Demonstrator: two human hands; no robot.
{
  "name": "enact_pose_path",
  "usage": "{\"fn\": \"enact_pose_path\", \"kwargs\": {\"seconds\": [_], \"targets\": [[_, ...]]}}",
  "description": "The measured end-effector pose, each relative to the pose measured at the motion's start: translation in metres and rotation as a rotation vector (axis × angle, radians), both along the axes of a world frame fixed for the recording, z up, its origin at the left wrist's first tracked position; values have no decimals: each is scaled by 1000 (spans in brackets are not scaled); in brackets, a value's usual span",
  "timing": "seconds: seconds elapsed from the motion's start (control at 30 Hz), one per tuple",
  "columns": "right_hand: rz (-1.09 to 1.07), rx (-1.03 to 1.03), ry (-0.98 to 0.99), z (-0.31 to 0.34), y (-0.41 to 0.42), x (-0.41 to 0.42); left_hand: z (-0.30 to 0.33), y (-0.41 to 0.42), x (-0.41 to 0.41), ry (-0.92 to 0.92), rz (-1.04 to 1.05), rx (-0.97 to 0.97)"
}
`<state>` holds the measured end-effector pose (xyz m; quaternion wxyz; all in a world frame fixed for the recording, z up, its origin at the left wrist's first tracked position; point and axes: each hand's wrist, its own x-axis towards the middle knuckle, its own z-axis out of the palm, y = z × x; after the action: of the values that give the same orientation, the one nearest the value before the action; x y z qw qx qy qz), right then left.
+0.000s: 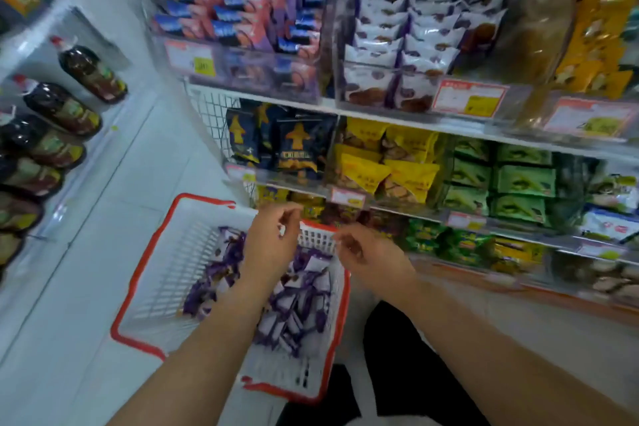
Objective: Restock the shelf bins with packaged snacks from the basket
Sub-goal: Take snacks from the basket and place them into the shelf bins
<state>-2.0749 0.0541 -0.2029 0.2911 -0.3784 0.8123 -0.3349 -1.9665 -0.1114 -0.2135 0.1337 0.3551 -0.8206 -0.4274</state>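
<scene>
one basket (148, 282) on the floor, holding many purple-white snack packs (297, 304), too blurred to count. two hands above it: left hand (268, 240) and right hand (371, 254), fingers loosely curled, holding nothing.

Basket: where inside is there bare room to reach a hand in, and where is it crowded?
The basket shows bare white mesh along its left wall and near-left corner, bordered by the red rim and the purple packets. The packets crowd the middle and right side. Both the left hand and right hand hover over the far rim, apparently holding nothing.
</scene>
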Motion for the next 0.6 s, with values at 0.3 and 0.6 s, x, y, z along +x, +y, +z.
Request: {"fn": "enact_pose_path", "kwargs": {"seconds": [0.3, 0.6], "targets": [[28, 193, -161, -80, -7, 57, -160, -4, 98, -692, -362, 150], [1, 242, -25, -112, 13, 60, -222, 7, 63, -1050, -818, 81]]}}
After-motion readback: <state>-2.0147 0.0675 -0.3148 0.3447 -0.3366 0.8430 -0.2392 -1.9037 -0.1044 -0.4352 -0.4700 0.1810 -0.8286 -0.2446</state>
